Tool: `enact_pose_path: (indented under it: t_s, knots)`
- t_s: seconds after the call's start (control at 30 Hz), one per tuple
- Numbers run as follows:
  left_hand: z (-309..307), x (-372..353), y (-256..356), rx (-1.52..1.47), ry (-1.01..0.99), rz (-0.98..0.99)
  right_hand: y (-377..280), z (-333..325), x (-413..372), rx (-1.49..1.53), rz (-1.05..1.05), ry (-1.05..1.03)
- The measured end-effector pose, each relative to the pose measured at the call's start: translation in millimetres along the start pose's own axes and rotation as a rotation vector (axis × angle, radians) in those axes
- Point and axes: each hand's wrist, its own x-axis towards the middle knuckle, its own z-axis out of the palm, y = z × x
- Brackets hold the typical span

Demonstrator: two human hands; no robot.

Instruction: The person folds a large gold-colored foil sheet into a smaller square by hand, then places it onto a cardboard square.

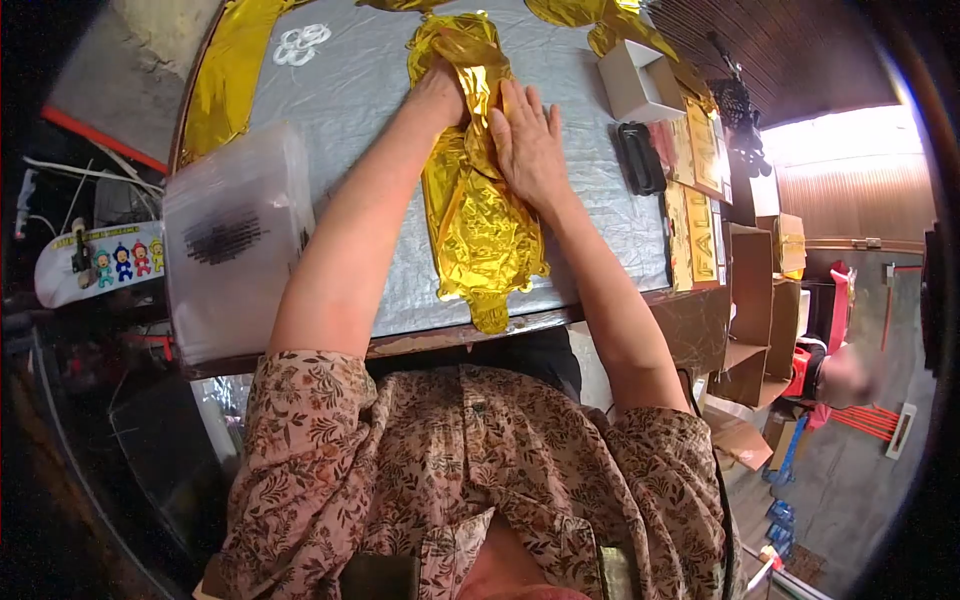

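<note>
A shiny gold foil piece (490, 230) lies lengthwise on the grey cloth-covered table (350, 130), its narrow tab hanging at the front edge. My left hand (438, 98) is at the foil's upper part, with its fingers hidden under a folded flap. Flat on the foil's right edge rests my right hand (529, 143), fingers stretched out and apart, holding nothing.
Clear plastic bags (235, 250) are stacked at the left. White rings (300, 45) lie at the back left. An open white box (640, 82) and a black case (641, 158) stand right. More gold foil (215, 85) lines the left edge. Another person (848, 375) is far right.
</note>
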Motion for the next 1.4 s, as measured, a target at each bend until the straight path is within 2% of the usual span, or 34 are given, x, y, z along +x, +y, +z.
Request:
enact_pose_path:
  t_s: [0.13,0.23,0.3,0.37,0.4,0.43,0.47,0.5,0.53,0.57,0.6,0.63,0.67,0.7,0.73,0.83,0.93,1.1,1.17,1.2,1.27,1.3,1.37,1.4]
  knots:
    - [2.4,-4.7,-2.5,-0.098,0.034,-0.012,-8.3,4.9,0.1,-0.009,-0.004,-0.009]
    - [42.4,20.5,-43.6,-0.096,-0.002,-0.015,-12.3,1.3,1.2,0.088,0.007,-0.051]
    - [17.8,10.6,-16.6,-0.105,-0.002,-0.007,-14.6,-5.4,2.2,0.183,0.003,-0.048]
    - [19.8,8.8,-18.2,0.078,0.169,0.245,-19.7,-17.3,5.0,0.281,-0.004,-0.048]
    - [21.2,9.5,-17.9,0.081,0.167,0.242,-22.0,-25.5,5.9,0.505,0.048,-0.065]
    - [25.8,13.1,-20.3,-0.198,0.105,0.054,-21.7,-30.5,5.5,0.727,0.102,-0.082]
    - [31.3,19.5,-24.7,-0.475,0.043,-0.137,-14.3,-24.1,7.7,0.789,0.084,-0.003]
    - [34.2,32.4,-29.7,-0.286,-0.103,-0.14,-5.3,-21.7,7.4,0.914,0.134,0.05]
    - [16.9,26.5,-10.9,-0.061,-0.152,-0.061,-3.7,-25.4,8.9,1.039,0.185,0.103]
    - [-2.1,17.1,8.4,0.164,-0.201,0.019,-4.3,-29.7,10.4,1.005,0.192,0.185]
    - [-0.9,7.8,2.4,0.398,0.012,0.29,6.9,-25.8,9.8,1.008,0.193,0.181]
    - [-2.7,6.6,5.1,0.399,0.011,0.288,25.5,-17.0,9.5,0.626,0.167,0.125]
    - [-5.2,8.3,8.8,0.197,-0.045,0.127,33.9,-12.6,8.9,0.244,0.137,0.071]
    - [-7.6,9.6,12.4,-0.005,-0.101,-0.032,40.8,-6.8,5.4,0.213,0.106,0.032]
    - [-5.4,9.6,10.1,-0.005,-0.102,-0.031,36.6,-7.1,4.7,0.214,0.107,0.033]
    - [-3.0,7.7,7.6,0.137,-0.057,0.044,19.4,-1.9,0.4,-0.009,0.071,-0.047]
    - [-15.8,10.4,19.6,0.498,-0.244,0.111,8.3,-2.6,1.2,-0.077,0.065,-0.073]
    - [-6.9,17.9,13.4,0.577,-0.323,0.041,-4.9,-0.2,0.0,-0.151,0.033,-0.051]
    - [7.4,20.8,-2.3,0.119,-0.26,-0.03,-7.3,0.7,1.1,-0.187,0.013,-0.046]
    - [15.2,21.8,-10.8,0.12,-0.26,-0.029,-7.5,2.1,1.1,-0.207,0.0,-0.047]
    - [22.6,22.1,-18.8,-0.395,-0.178,-0.104,-7.2,3.7,0.3,-0.228,-0.013,-0.047]
    - [25.9,22.7,-23.1,-0.395,-0.178,-0.104,-6.7,4.1,0.0,-0.251,-0.025,-0.047]
    - [19.0,20.3,-17.1,-0.133,-0.18,-0.033,-6.7,3.8,-0.1,-0.274,-0.036,-0.047]
    - [17.4,19.9,-13.3,-0.133,-0.181,-0.032,-7.2,4.2,-0.3,-0.277,-0.034,-0.045]
